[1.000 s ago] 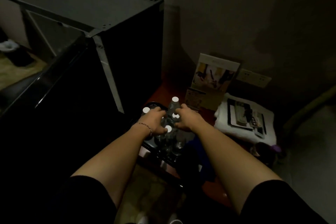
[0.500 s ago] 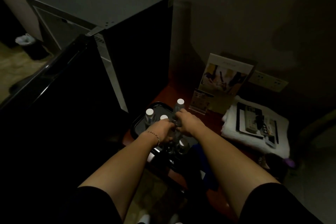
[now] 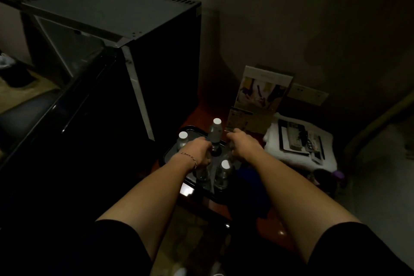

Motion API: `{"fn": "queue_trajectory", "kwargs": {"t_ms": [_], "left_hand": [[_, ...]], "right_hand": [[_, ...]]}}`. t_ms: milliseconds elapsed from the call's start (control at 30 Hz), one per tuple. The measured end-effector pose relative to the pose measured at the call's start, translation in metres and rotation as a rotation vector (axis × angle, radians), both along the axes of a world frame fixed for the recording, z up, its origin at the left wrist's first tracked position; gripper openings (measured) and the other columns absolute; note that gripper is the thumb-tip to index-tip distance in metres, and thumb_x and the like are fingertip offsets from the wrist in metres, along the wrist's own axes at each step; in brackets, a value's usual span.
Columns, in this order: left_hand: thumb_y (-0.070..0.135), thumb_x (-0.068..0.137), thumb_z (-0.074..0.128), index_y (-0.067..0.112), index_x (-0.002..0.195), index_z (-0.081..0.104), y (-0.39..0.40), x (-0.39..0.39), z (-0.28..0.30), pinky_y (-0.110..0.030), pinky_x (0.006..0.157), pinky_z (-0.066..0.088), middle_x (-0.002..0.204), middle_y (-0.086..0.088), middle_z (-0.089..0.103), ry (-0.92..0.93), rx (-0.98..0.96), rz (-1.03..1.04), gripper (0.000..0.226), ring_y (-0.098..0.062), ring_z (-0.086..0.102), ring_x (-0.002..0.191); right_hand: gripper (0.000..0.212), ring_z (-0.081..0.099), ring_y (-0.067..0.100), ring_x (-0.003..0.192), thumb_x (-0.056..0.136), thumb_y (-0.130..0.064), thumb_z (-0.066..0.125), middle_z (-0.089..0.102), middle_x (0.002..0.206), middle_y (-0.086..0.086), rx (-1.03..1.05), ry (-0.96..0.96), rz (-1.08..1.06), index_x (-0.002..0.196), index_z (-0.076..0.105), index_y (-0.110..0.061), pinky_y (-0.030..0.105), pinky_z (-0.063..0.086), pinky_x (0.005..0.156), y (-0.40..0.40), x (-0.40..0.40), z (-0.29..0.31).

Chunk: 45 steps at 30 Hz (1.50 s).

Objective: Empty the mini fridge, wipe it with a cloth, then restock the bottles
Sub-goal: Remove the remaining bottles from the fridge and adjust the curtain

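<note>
A black tray (image 3: 169, 153) on a low reddish table (image 3: 274, 231) holds several clear water bottles with white caps. One bottle (image 3: 216, 129) stands at the far side, another bottle (image 3: 182, 138) at the left, a third bottle (image 3: 224, 172) near me. My left hand (image 3: 198, 152) is closed over the top of a bottle whose body (image 3: 202, 174) shows beneath it. My right hand (image 3: 243, 145) is curled over the tray's right side, gripping a bottle it mostly hides. The black mini fridge (image 3: 116, 15) stands left of the tray, its door (image 3: 67, 123) swung open towards me. A dark blue cloth (image 3: 249, 173) lies beside the tray.
A folded white towel (image 3: 298, 159) with a dark tray of small items lies right of the bottles. A leaflet stand (image 3: 262, 89) and a wall socket (image 3: 308, 94) are behind it. A small bin (image 3: 11, 69) sits on the floor far left. The room is dim.
My hands were together over the middle bottles; now they are spread apart, the right one further right. The view has shifted slightly towards the fridge.
</note>
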<state>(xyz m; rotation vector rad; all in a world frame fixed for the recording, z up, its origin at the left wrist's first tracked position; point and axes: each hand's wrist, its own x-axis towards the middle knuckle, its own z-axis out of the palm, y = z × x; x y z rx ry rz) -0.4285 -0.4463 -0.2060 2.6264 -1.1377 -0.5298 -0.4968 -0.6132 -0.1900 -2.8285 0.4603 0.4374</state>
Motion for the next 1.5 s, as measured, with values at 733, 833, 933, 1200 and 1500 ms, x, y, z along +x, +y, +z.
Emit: {"fn": "queue_trajectory", "kwargs": {"t_ms": [733,833,933,1200,1500], "left_hand": [[0.023,0.083,0.068,0.014,0.114,0.062,0.122,-0.161,0.028,-0.035,0.088,0.048,0.117,-0.007,0.050,-0.047,-0.086,-0.186,0.033,-0.027,0.056,0.105],[0.023,0.084,0.066,0.016,0.115,0.062,0.168,-0.196,0.023,-0.032,0.087,0.047,0.118,-0.005,0.051,-0.027,-0.095,-0.164,0.033,-0.026,0.056,0.106],[0.023,0.081,0.069,0.017,0.114,0.063,0.217,-0.220,0.015,-0.033,0.088,0.050,0.118,-0.002,0.052,-0.012,-0.099,-0.120,0.034,-0.023,0.057,0.106],[0.031,0.083,0.071,0.022,0.121,0.058,0.344,-0.216,0.012,-0.033,0.086,0.052,0.119,-0.001,0.052,0.005,0.018,0.062,0.041,-0.021,0.056,0.105],[0.030,0.083,0.071,0.018,0.118,0.059,0.469,-0.149,0.036,-0.031,0.084,0.049,0.114,0.000,0.048,-0.068,-0.038,0.278,0.039,-0.020,0.053,0.103]], "right_hand": [[0.031,0.058,0.030,0.102,0.088,-0.023,0.066,0.048,0.120,0.006,-0.060,0.078,-0.282,0.118,0.059,-0.020,0.041,0.053,0.081,0.164,-0.221,0.043],[0.033,0.058,0.028,0.102,0.086,-0.021,0.067,0.048,0.118,0.005,-0.040,0.085,-0.264,0.118,0.060,-0.021,0.042,0.054,0.082,0.207,-0.246,0.039],[0.033,0.059,0.027,0.103,0.086,-0.020,0.068,0.052,0.119,0.004,-0.024,0.083,-0.232,0.118,0.060,-0.023,0.040,0.054,0.081,0.252,-0.261,0.034],[0.036,0.058,0.024,0.102,0.084,-0.019,0.073,0.050,0.119,0.001,-0.001,0.052,-0.043,0.117,0.060,-0.024,0.038,0.055,0.083,0.367,-0.252,0.034],[0.044,0.058,0.023,0.112,0.091,-0.020,0.066,0.052,0.130,0.002,0.101,0.062,0.169,0.132,0.053,-0.026,0.039,0.053,0.094,0.486,-0.153,0.036]]}}
